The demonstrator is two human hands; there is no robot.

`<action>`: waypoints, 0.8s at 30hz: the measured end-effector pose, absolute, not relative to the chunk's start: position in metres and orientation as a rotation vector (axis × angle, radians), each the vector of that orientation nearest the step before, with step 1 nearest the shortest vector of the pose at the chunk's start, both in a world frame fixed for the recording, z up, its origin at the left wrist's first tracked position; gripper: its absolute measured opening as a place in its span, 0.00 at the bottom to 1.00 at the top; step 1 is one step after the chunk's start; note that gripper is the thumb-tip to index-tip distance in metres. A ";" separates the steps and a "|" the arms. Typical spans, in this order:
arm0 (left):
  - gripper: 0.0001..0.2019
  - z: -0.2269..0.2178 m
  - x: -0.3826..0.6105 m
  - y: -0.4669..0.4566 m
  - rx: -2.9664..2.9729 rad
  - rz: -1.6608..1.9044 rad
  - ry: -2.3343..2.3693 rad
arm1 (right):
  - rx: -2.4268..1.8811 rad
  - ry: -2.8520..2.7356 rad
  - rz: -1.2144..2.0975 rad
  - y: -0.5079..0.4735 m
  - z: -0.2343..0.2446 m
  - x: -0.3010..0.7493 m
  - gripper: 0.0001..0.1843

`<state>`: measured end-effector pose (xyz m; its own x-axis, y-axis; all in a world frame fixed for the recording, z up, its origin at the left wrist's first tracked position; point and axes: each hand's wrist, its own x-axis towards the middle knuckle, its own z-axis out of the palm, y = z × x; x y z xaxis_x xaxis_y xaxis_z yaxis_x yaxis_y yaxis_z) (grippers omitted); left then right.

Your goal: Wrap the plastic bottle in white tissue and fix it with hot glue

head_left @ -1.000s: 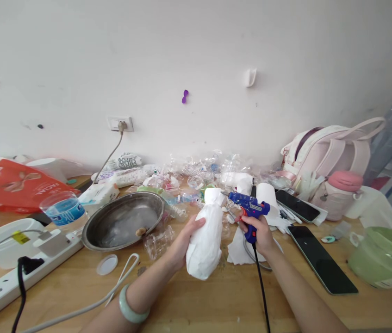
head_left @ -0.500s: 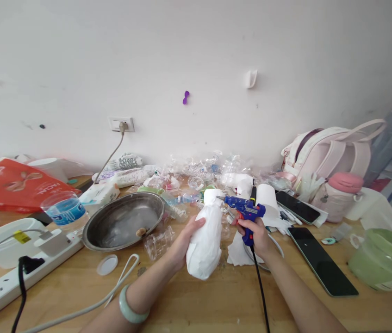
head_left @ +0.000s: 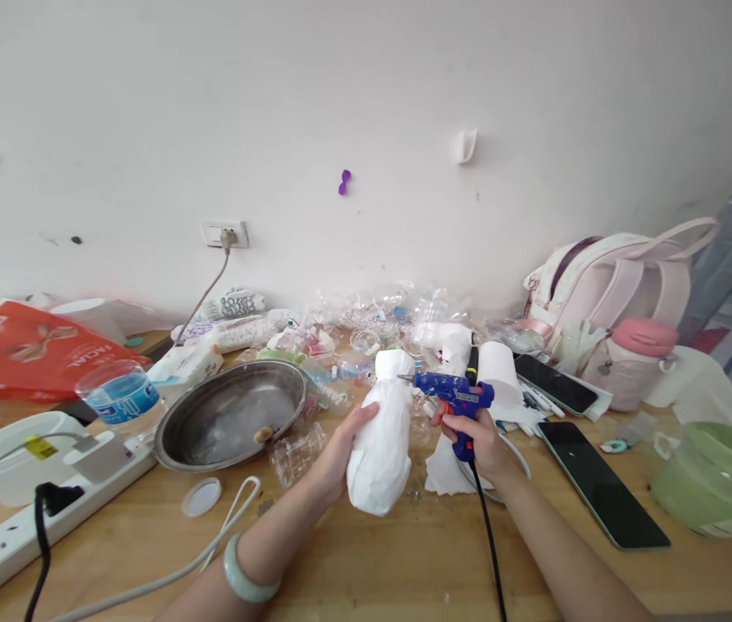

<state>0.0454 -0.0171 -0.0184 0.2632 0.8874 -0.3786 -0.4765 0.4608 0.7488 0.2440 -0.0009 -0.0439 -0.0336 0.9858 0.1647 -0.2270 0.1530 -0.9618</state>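
My left hand [head_left: 343, 449] is closed around the side of a white paper-covered bottle shape [head_left: 379, 458], which it holds up over the table with the narrow neck at the top. A blue hot glue gun [head_left: 453, 390] is in my right hand [head_left: 483, 439], fingers wrapped about its handle near the red trigger. The gun's metal nozzle points left at the neck of the bottle shape; whether it touches the paper I cannot tell. A black cord runs down from the handle. Behind the gun lies a torn piece of white paper [head_left: 448, 466].
To the left are a metal basin [head_left: 229, 449] and a white power strip [head_left: 47, 518]. Clear plastic bottles [head_left: 372, 315] crowd the back by the wall. A white roll [head_left: 496, 373], two phones [head_left: 602, 484], a pink backpack [head_left: 605, 285] and a green container [head_left: 716, 484] stand or lie at the right.
The bottle shape has shifted slightly left and up. The glue gun's nozzle has dipped a little lower beside the neck. Both hands keep their holds.
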 end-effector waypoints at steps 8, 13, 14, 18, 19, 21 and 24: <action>0.16 -0.011 0.043 -0.019 0.484 0.959 0.823 | -0.942 -1.111 1.169 0.005 -0.047 0.243 0.05; 0.18 -0.014 0.042 -0.017 0.451 0.937 0.756 | -0.938 -1.109 1.191 0.003 -0.044 0.240 0.05; 0.19 -0.015 0.042 -0.017 0.445 0.931 0.735 | -0.935 -1.103 1.200 0.002 -0.043 0.239 0.05; 0.20 -0.018 0.040 -0.015 0.441 0.896 0.653 | -0.943 -1.113 1.201 0.002 -0.041 0.237 0.05; 0.21 -0.018 0.040 -0.014 0.451 0.887 0.631 | -0.948 -1.122 1.198 0.002 -0.041 0.237 0.05; 0.22 -0.017 0.040 -0.014 0.466 0.877 0.591 | -0.955 -1.135 1.198 0.002 -0.042 0.238 0.05; 0.22 -0.016 0.040 -0.014 0.455 0.877 0.576 | -0.963 -1.140 1.201 0.002 -0.044 0.239 0.06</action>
